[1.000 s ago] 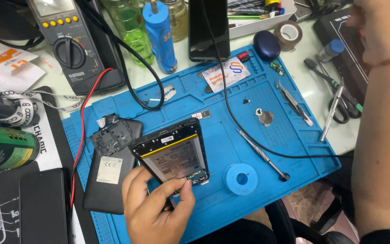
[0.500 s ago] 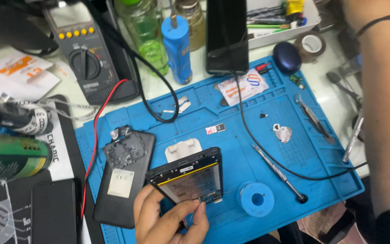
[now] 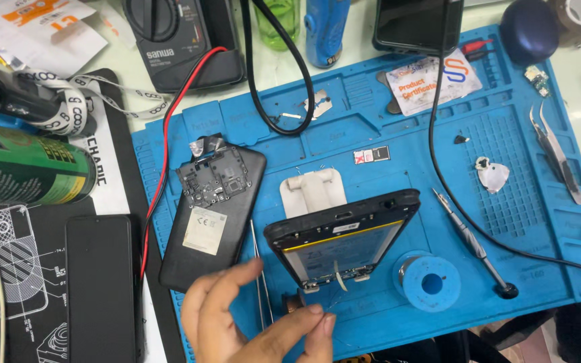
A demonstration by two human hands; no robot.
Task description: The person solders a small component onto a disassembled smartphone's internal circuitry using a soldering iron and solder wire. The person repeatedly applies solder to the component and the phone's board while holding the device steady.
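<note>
Fingertips (image 3: 317, 321) of our left hand (image 3: 250, 323) curl loosely at the bottom edge of the view, thumb and forefinger close together but gripping nothing we can make out. They sit just below the lower end of the opened phone (image 3: 344, 245), which lies tilted on the blue mat (image 3: 519, 202), its insides facing up with a yellow-edged battery showing. Whether the fingertips touch the phone's bottom edge we cannot tell; they are just beside it. Our thumb points up toward thin tweezers (image 3: 258, 275) lying between the phone and the back cover (image 3: 211, 215), which rests face down to the left with a black plate on its upper end. Above the phone lies a white holder (image 3: 314, 189). To the right of the phone sit a blue solder spool (image 3: 430, 282) and a screwdriver (image 3: 469, 238), and a black cable (image 3: 438, 168) crosses the mat there. Farther right we see a white pick (image 3: 492, 175) and a second pair of tweezers (image 3: 556, 154). Off the mat to the left lie a black phone (image 3: 99, 286), a green can (image 3: 25, 165) and, at the top, a multimeter (image 3: 183, 40) with a red lead (image 3: 166, 154). Our right hand is out of view.
</note>
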